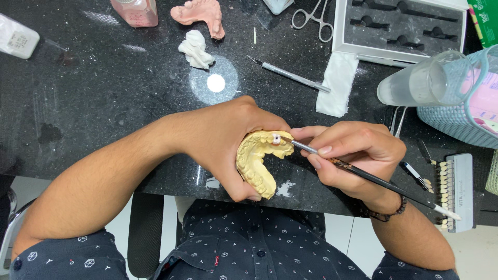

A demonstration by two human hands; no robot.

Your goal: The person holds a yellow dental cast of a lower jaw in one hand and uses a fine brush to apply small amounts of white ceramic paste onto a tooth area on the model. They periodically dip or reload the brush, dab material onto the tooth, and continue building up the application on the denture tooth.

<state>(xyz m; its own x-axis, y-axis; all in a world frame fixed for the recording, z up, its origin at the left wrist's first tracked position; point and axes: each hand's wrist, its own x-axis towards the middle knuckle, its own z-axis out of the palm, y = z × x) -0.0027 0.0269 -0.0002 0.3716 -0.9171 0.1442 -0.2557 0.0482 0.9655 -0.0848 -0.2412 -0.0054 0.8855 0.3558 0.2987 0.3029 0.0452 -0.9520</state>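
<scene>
Two hands are working near the table's near edge: left hand [228, 137] is gripping a pale yellow, horseshoe-shaped dental cast [258, 163] bearing one white tooth [276, 138]; right hand [353, 153] is pinching a thin brush [373, 179] touching it.

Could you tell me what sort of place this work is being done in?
Most likely a dental laboratory bench. The left hand holds a yellow plaster jaw model, a pink denture base lies on the black worktop, and a tooth shade guide sits at the right.
</scene>
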